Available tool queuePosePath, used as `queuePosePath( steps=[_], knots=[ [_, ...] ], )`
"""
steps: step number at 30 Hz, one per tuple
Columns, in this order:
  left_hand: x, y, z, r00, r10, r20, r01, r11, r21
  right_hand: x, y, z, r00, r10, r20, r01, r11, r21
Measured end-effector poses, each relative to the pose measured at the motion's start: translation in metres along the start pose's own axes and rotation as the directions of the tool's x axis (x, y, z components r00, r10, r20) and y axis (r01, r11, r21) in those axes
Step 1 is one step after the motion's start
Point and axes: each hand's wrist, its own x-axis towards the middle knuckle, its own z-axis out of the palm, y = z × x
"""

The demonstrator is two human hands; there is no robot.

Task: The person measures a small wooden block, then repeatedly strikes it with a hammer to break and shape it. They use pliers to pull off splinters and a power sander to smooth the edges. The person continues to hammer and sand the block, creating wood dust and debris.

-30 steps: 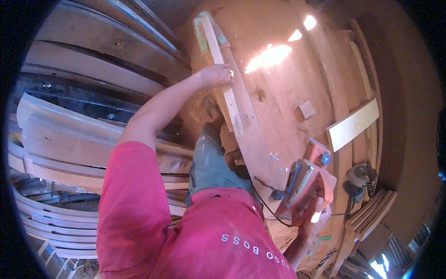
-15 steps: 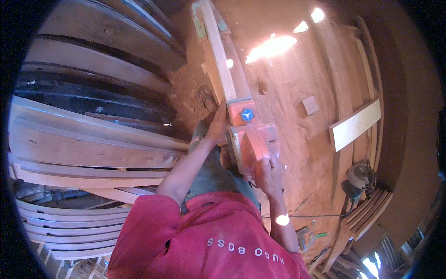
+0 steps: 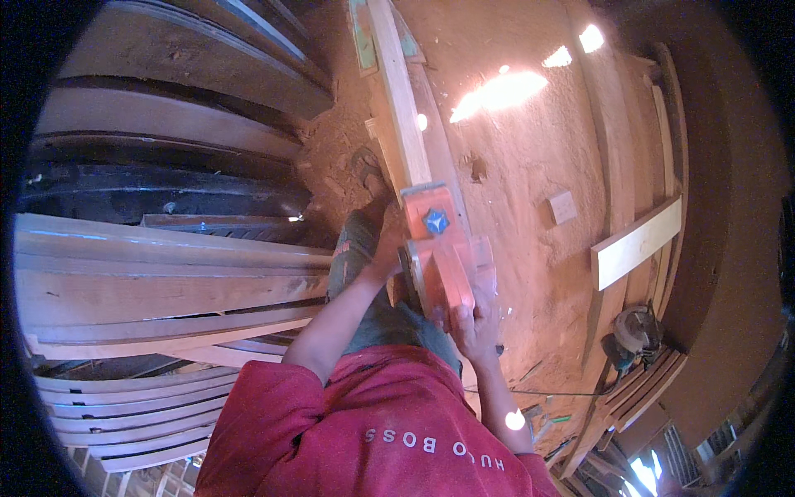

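An orange-red electric hand planer point(image 3: 451, 269) with a blue front knob point(image 3: 436, 221) sits on a long, narrow wooden strip point(image 3: 406, 116) that runs away from me. My right hand point(image 3: 476, 327) is closed around the planer's rear handle. Low beside the planer's left side is my left hand point(image 3: 389, 244), near the strip's edge; the planer and shadow hide its fingers. At the far end, the strip lies between pale green pieces point(image 3: 365, 41) on the bench.
Stacked boards point(image 3: 166, 286) fill the left side. Sawdust covers the surface at right, where a small pale block point(image 3: 561, 207), a light board point(image 3: 638, 240) and a circular-saw-like power tool point(image 3: 636, 331) lie. A cable point(image 3: 538, 393) crosses lower right. A sandalled foot point(image 3: 366, 166) shows left of the strip.
The planer and my right hand have come slightly back toward me along the strip. My left hand has dropped a little lower beside it. The whole view has shifted a little.
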Motion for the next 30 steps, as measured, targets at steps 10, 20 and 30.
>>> queuePosePath(
  steps=[10,20,30],
  knots=[
    [0.011,-0.013,-0.013,0.997,0.05,0.064,-0.078,0.806,0.587,0.146,-0.116,0.026,0.959,-0.273,-0.079,0.264,0.958,-0.111],
    [0.01,-0.015,-0.017,0.978,0.185,0.092,-0.191,0.635,0.748,0.304,-0.21,0.061,0.824,-0.528,-0.207,0.518,0.849,-0.106],
    [0.016,0.001,-0.009,0.979,0.193,0.061,-0.168,0.6,0.782,0.267,-0.197,0.044,0.871,-0.486,-0.073,0.486,0.874,-0.01]
  ],
)
